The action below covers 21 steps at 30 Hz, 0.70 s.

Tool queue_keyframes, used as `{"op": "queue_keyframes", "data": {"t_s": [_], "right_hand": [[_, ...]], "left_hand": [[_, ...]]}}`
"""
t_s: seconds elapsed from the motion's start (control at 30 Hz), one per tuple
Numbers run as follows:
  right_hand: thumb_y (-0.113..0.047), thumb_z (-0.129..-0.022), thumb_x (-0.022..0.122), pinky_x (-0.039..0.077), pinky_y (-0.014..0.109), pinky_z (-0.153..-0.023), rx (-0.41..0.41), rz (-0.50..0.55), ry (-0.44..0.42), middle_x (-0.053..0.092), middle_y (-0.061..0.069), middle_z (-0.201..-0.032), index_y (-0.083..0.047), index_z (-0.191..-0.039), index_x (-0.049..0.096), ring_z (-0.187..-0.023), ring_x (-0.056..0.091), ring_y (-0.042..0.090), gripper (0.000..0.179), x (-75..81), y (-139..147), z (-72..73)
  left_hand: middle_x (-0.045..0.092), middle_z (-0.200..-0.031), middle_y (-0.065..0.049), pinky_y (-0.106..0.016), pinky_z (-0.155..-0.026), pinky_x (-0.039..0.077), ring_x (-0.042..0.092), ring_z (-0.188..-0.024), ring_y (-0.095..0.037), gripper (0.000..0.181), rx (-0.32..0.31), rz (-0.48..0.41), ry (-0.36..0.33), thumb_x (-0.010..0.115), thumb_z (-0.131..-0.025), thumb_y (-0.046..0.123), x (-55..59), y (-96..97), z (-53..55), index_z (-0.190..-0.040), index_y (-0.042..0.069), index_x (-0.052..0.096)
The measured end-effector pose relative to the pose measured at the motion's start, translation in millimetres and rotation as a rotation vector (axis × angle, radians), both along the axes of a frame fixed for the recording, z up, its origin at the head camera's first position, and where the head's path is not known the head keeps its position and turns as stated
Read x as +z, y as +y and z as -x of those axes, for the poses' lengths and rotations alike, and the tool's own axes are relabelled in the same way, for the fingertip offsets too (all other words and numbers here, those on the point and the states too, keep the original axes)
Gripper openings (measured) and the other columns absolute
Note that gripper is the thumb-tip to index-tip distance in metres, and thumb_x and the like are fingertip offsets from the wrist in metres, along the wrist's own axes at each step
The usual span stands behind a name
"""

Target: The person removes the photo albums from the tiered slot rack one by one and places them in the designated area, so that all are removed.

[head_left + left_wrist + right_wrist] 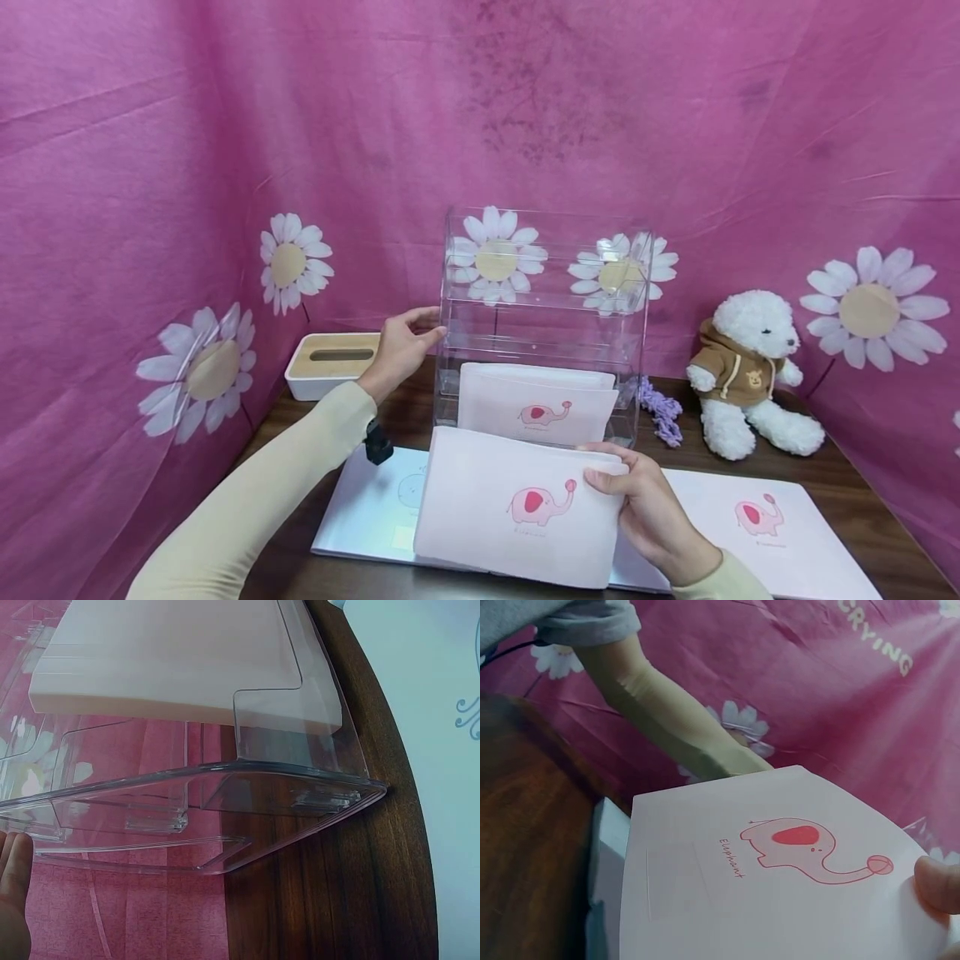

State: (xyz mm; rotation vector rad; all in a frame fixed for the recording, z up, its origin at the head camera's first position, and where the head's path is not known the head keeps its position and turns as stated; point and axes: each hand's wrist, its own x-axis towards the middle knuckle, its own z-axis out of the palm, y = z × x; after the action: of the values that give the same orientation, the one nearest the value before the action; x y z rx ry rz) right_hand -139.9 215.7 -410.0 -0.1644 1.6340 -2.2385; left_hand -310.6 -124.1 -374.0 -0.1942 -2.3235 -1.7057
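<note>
My right hand (656,508) grips the right edge of a pale pink notebook (480,521) with a pink elephant on its cover, thumb on the front. This notebook is held tilted in front of a clear plastic tiered rack (540,333). In the right wrist view, my thumb (939,885) presses the cover beside the elephant. My left hand (401,354) reaches to the rack's left side, its straight fingers (15,870) at the clear edge. More elephant notebooks (487,408) stand in the rack's lowest tier, partly hidden by the held one.
Another elephant notebook (780,533) lies on the table at right, and a light blue notebook (367,508) at left. A white tissue box with a wooden lid (337,342) stands back left. A white plush dog (750,375) and a purple bundle (662,412) sit right of the rack.
</note>
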Motion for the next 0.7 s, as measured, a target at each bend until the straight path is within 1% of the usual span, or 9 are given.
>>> {"op": "queue_keyframes", "data": {"t_s": [0.1,0.3,0.5,0.6,0.7], "right_hand": [[0.003,-0.097,0.056,0.060,0.036,-0.092,0.037,0.014,-0.007,0.078,0.000,-0.108,-0.018,-0.116,0.066,-0.104,0.074,0.015,0.030,-3.3,-1,-3.3],[0.003,-0.097,0.056,0.061,0.036,-0.091,0.061,0.007,-0.039,0.078,0.000,-0.106,-0.019,-0.114,0.067,-0.103,0.074,0.015,0.030,-10.8,-3,-9.6],[0.000,-0.099,0.054,0.060,0.037,-0.093,0.109,0.028,-0.106,0.077,0.000,-0.111,-0.016,-0.119,0.065,-0.106,0.073,0.015,0.027,-20.6,-5,-17.9],[-0.002,-0.098,0.055,0.060,0.037,-0.091,0.110,0.006,-0.140,0.077,0.000,-0.109,-0.015,-0.118,0.066,-0.104,0.073,0.015,0.026,-26.0,-9,-21.6],[-0.004,-0.096,0.060,0.061,0.038,-0.088,0.095,-0.029,-0.167,0.077,0.000,-0.105,-0.014,-0.117,0.067,-0.100,0.073,0.015,0.024,-30.9,-14,-24.3]], "left_hand": [[0.074,-0.115,-0.016,-0.035,-0.094,0.060,0.070,-0.111,-0.026,0.038,-0.004,-0.007,0.005,0.075,-0.091,0.013,0.0,0.1,-0.1,-0.128,0.006,0.069],[0.074,-0.115,-0.015,-0.037,-0.096,0.059,0.069,-0.111,-0.026,0.037,-0.004,0.007,0.001,0.074,-0.092,0.013,0.4,-0.2,-0.1,-0.128,0.006,0.069],[0.073,-0.117,-0.014,-0.039,-0.099,0.058,0.068,-0.113,-0.025,0.038,-0.002,0.010,-0.029,0.074,-0.093,0.015,0.0,-1.4,-1.3,-0.130,0.008,0.068],[0.073,-0.118,-0.014,-0.039,-0.099,0.058,0.068,-0.113,-0.026,0.039,-0.001,0.014,-0.026,0.074,-0.093,0.015,-0.2,-1.6,-1.9,-0.130,0.008,0.068],[0.073,-0.117,-0.014,-0.040,-0.098,0.058,0.068,-0.112,-0.026,0.038,0.001,0.026,-0.014,0.074,-0.093,0.015,2.0,-0.7,-1.5,-0.129,0.008,0.068]]}}
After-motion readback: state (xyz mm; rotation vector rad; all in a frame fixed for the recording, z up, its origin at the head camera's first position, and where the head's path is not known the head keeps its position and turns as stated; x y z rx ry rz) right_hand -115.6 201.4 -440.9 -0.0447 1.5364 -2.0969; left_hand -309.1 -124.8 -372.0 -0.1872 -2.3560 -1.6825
